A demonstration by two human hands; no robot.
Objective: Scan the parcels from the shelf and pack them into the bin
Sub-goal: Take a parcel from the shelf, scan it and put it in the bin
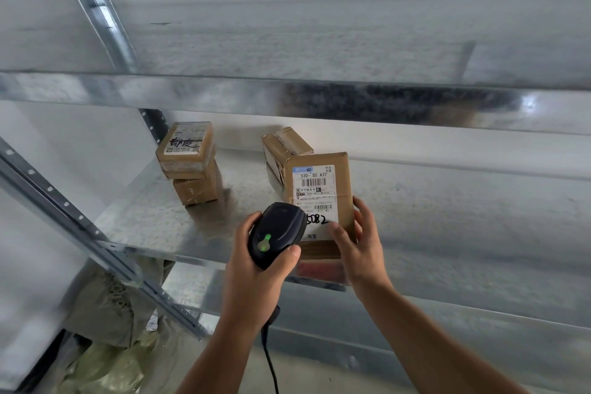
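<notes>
So the right hand (pixel 355 243) is wrapped around the bottom end of a parcel (pixel 319 198), thumb across the front near the label's lower edge and fingers (pixel 363 217) curled round the far side. It's held upright with the label (pixel 315 198) facing the camera, which I'd guess is just so the barcode sits square to the reader. The base looks to be right at the front lip of the shelf (pixel 153 217), though I can't tell if it's resting there or lifted clear.

Just left of that grip, the left hand (pixel 256 269) is clenched round a black scanner (pixel 276 233), its nose nearly touching the label's lower left corner. A green light shows on its back, so my read is the scan is happening or just registered. Its cable (pixel 270 358) drops down below the wrist.

Right behind the held parcel stands another box (pixel 281 153), taped and a bit battered. Further left, well away from both hands, two small boxes (pixel 192 163) are stacked near the upright.

No bin in view anywhere, so packing means turning away from here, and three boxes look left to do.
</notes>
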